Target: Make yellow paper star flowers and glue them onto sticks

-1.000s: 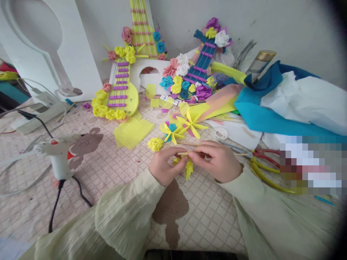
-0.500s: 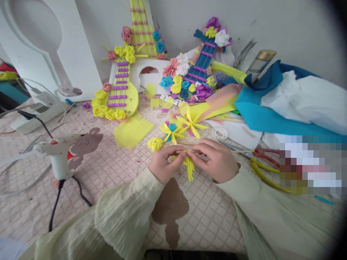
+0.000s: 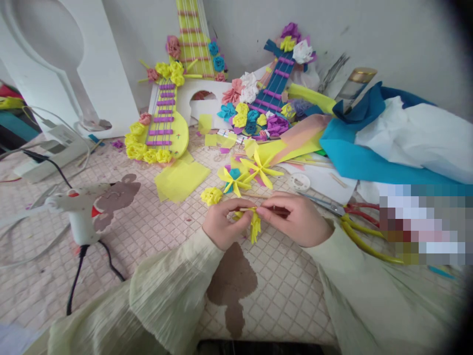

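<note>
Left hand [image 3: 221,229] and right hand [image 3: 299,220] met low in the middle, over the pink quilted counter cover [image 3: 155,231]. Left grip pinched around the folded yellow paper flower piece [image 3: 254,228], fingertips pressed together on its top, petals hanging below. Right grip pinched shut on the thin wooden stick [image 3: 247,210], which crossed to the left fingers and touched the yellow piece. Just beyond lay a small yellow paper rosette [image 3: 212,195] and two yellow paper star flowers [image 3: 248,173]. White hot-glue gun [image 3: 79,209] stood well apart to the left. Yellow-handled scissors [image 3: 354,229] lay near the right wrist.
</note>
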A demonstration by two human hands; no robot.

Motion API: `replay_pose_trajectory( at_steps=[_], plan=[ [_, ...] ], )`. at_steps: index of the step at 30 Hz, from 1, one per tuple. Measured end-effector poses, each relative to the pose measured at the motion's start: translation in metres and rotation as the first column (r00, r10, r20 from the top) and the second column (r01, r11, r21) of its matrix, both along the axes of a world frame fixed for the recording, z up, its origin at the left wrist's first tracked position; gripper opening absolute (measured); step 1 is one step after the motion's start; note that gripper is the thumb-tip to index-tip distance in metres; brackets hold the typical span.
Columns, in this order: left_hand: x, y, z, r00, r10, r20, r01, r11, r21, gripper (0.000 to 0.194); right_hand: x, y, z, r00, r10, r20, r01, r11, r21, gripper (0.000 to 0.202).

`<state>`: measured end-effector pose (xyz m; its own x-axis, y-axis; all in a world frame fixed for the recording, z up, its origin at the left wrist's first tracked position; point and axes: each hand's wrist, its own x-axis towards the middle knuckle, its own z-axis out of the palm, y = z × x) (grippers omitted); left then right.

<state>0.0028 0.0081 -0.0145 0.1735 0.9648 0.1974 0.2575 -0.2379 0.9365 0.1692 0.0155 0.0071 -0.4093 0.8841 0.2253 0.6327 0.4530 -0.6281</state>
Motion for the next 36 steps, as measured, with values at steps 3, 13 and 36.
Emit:
replay_pose_trajectory(
  at_steps=[3, 13, 36],
  plan=[
    [0.0004, 0.0004, 0.0006, 1.000, -0.003, 0.022, 0.003, 1.000, -0.028, 0.014, 0.0010, 0.0007, -0.0020, 1.000, -0.006, -0.021, 0.006, 1.000, 0.009, 0.016],
    [-0.0010, 0.0017, -0.0001, 0.998, -0.004, 0.060, 0.007, 0.999, -0.045, 0.019, 0.0003, -0.0002, -0.0036, 0.992, -0.043, -0.120, 0.056, 0.993, 0.105, 0.009],
    [-0.0003, 0.0018, 0.0004, 0.980, -0.006, 0.197, 0.034, 0.989, -0.143, 0.024, 0.0007, 0.0000, -0.0004, 0.998, -0.038, -0.055, 0.045, 0.990, 0.132, 0.008]
  ],
)
